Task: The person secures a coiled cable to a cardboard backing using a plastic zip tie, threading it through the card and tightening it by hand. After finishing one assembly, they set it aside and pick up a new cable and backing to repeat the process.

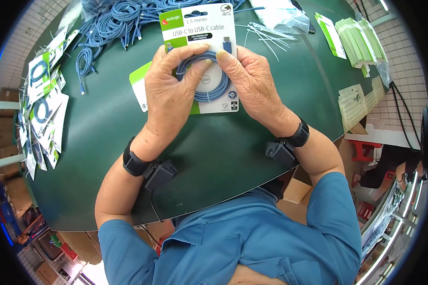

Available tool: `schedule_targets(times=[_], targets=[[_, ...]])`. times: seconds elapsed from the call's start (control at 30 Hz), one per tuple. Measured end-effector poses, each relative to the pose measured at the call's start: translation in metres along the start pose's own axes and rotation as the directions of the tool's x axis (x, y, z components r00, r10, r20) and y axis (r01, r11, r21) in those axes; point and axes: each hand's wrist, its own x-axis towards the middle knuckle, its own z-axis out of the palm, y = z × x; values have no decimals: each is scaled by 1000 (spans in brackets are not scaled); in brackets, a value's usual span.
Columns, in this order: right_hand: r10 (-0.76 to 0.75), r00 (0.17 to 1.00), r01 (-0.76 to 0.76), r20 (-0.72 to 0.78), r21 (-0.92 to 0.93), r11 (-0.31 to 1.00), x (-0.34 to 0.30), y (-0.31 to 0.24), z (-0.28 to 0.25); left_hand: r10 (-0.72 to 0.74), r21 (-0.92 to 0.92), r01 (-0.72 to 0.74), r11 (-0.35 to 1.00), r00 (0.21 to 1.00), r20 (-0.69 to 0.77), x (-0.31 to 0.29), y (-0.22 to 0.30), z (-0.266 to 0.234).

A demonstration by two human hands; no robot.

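Grasping with left hand (169, 92): clasps the left side of the packaging card (197, 31), laying index finger along the top of the blue cable coil (221, 90) and thumb across to the ring's middle.
Grasping with right hand (254, 83): pinches the card's right edge, with thumb in front at the coil's upper right and other fingers mostly hidden behind.
Cable coil: lies against the card's front, between both hands, above the dark green table (104, 156).
USB-C plug (227, 46): points upward on the card, just above right thumb.
Second card (139, 90): juts out tilted behind left hand, green and white, mostly covered.
Blue cable bundles (111, 21): sprawl along the table's far left.
Single coiled cable (84, 61): lies nearer, plug pointing toward the near edge.
Carded cables (43, 107): pile up loosely at the left edge.
White cable ties (271, 34): fan out beyond right hand, near a clear plastic bag (280, 16).
Green-and-white card stacks (354, 45): sit at far right.
Printed sheet (353, 102): lies flat by the right edge.
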Motion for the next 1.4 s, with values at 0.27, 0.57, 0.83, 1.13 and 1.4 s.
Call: schedule_targets(times=[0.27,0.57,0.83,1.13,1.4], targets=[[-69,997,74,37,-145,987,0,-5,3,28,-23,-29,999,998,-56,4,-2,-3],[-100,992,101,-81,12,995,7,-7,-15,-134,-286,68,956,967,-218,-8,27,16],[-132,991,131,-35,-29,991,16,-26,-24,-573,-176,638,750,759,309,13,44,-28],[-606,706,618,367,-737,273,-4,-88,-33,40,471,-166,866,963,267,17,65,-46],[-414,835,542,362,-666,512,-10,-65,-9,267,241,-262,935,964,11,12,71,-34]])
